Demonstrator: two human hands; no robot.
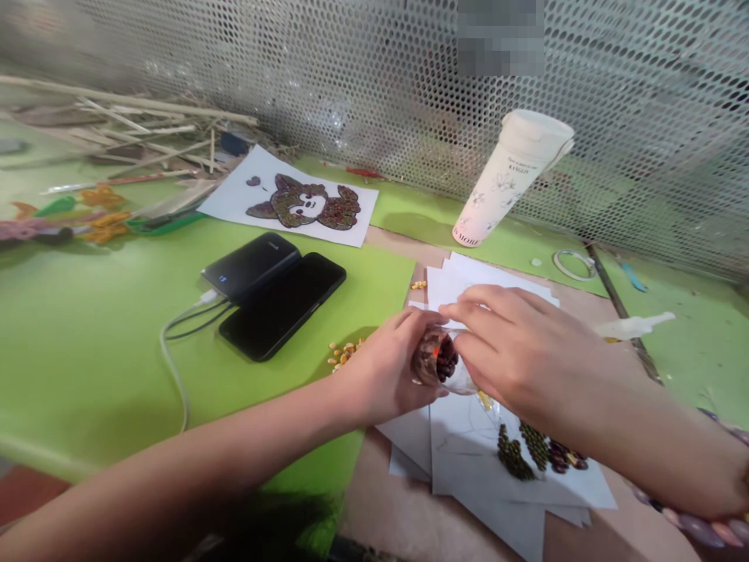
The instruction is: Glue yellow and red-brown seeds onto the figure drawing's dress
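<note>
Left hand (380,371): wrapped round a clear plastic bag (453,375) of dark red beans (438,357), above paper sheets (462,468).
Right hand (520,343): clamped on the bag's far side, nearly meeting the left.
Rest: yellow seeds (344,353) near the left hand; black phone (282,304) on green table (94,367).

Black phone (282,306) overlapping black power bank (250,267) on green desk (87,367), white cable (169,359) attached. Far side: bean-mosaic dog picture (304,204), dry sticks (140,117) far left, white printed tumbler (512,176) right, perforated metal screen (614,94) behind.
</note>
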